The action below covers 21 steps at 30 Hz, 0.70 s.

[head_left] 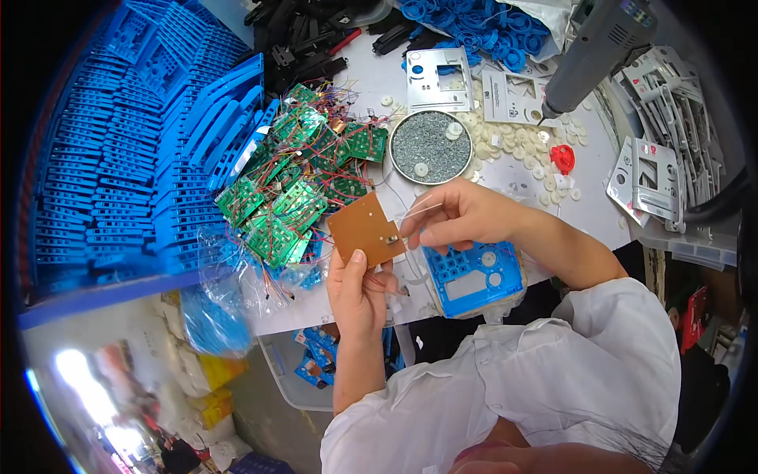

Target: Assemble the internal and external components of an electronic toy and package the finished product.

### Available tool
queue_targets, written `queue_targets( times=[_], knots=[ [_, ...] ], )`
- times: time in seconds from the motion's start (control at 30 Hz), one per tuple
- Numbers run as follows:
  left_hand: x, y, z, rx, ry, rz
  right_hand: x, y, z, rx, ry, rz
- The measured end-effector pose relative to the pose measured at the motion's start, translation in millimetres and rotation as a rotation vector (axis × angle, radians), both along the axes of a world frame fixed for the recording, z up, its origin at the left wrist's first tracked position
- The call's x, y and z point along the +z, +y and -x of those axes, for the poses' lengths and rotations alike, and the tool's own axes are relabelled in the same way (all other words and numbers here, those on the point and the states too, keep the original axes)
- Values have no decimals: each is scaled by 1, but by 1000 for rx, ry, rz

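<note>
Stacks of blue plastic housings [126, 150] fill the far left, well away from either hand. Nearer in, a tangle of green circuit boards [292, 189] with coloured wires lies just left of the left hand [359, 296]. That hand's fingers are closed on the lower edge of a brown circuit board [365, 229], thumb pressed on its face, holding it raised above the tabletop [371, 71]. The board's right edge meets the right hand [458, 217], whose fingers pinch shut on what seems to be a thin white wire at a small metal part there, though that detail is too small to be sure. Directly below the right fingers rests a blue keypad frame [472, 276]. Beyond them sits a round tin of screws [430, 146], then white discs [529, 142], and a grey electric screwdriver [596, 51] hangs further right.
</note>
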State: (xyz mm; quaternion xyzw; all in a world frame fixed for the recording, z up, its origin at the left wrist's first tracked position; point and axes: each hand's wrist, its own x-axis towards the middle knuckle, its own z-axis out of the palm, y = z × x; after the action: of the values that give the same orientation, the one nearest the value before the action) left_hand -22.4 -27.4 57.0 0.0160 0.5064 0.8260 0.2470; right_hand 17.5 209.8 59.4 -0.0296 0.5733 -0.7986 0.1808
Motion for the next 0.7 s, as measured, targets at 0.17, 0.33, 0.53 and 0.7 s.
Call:
queue_targets(
  times=[0.17,0.33,0.53,0.7],
  knots=[
    [-3,1,-2,-75,-131,-265,-3,-6,-1,-63,147,-116],
    [-6,-1,-7,-169,-98,-260,15,2,-10,-134,266,-387],
    [-13,-2,-24,-94,218,-57,31,8,-70,-531,845,-733],
    [-1,9,-45,-129,363,23,14,-8,-95,90,110,-169]
  ],
)
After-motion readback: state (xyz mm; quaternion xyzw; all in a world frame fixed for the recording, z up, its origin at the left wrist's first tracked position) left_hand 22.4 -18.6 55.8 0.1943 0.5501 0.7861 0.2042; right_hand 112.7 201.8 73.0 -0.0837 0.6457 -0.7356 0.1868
